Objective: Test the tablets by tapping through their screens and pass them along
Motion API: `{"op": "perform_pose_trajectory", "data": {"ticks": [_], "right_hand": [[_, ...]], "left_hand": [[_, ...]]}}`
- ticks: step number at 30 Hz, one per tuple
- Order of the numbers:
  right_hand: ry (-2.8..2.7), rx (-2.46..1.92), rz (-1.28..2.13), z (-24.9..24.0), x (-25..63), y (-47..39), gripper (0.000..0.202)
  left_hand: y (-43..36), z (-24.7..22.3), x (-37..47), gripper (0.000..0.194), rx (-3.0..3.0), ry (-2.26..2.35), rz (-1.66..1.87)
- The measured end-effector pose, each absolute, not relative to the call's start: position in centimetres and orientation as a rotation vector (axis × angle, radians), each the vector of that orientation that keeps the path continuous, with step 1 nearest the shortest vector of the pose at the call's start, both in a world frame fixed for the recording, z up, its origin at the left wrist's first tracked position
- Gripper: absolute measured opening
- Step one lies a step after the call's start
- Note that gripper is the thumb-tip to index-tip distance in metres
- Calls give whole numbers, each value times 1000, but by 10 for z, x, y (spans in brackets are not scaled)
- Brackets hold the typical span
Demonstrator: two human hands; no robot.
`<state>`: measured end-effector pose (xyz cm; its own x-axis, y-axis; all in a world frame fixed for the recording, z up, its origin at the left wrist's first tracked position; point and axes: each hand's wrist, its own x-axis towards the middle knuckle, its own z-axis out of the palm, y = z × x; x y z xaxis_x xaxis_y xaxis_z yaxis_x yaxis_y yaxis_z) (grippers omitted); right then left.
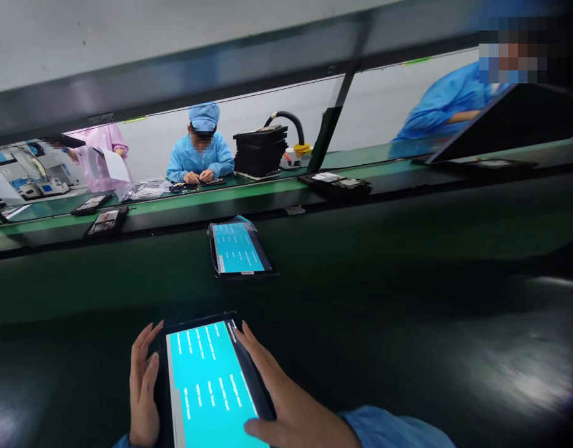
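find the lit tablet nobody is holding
In the head view, the unheld tablet lies just left of centre on the dark green surface, beyond the held tablet between the left hand and right hand.

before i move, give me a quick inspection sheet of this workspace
surface: dark green bench, glare at lower right
job's things: lit tablet between both hands; second lit tablet farther ahead
clutter: black stack and crumpled plastic beyond the ledge
grippers: bare left hand at the nearer tablet's left edge, bare right hand at its right edge, thumb over the screen
cables: thick black hose arching by the stack
surroundings: people in blue and pink workwear opposite
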<state>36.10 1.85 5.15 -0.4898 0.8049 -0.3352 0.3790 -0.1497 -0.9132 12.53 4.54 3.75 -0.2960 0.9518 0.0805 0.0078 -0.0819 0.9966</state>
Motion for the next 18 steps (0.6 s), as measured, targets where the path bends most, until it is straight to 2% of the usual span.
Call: {"op": "perform_pose_trajectory", "data": {"ticks": [3, 7, 13, 18], "right_hand": [[-1684, -1474, 1630, 44, 350, 17, 124], [-1651, -1420, 1570, 46, 343, 11, 118], [-1620, -1276, 1538, 47, 346, 9, 127], [-1634, -1171, 1598, 57, 355, 10, 114]], "left_hand": [[43, 44, 131, 48, 1104, 1391, 1492], [43, 46, 132, 45, 1115, 1389, 1509], [43, 43, 131, 48, 1110, 1361, 1542], [43, 43, 131, 51, 1070, 1354, 1547]]}}
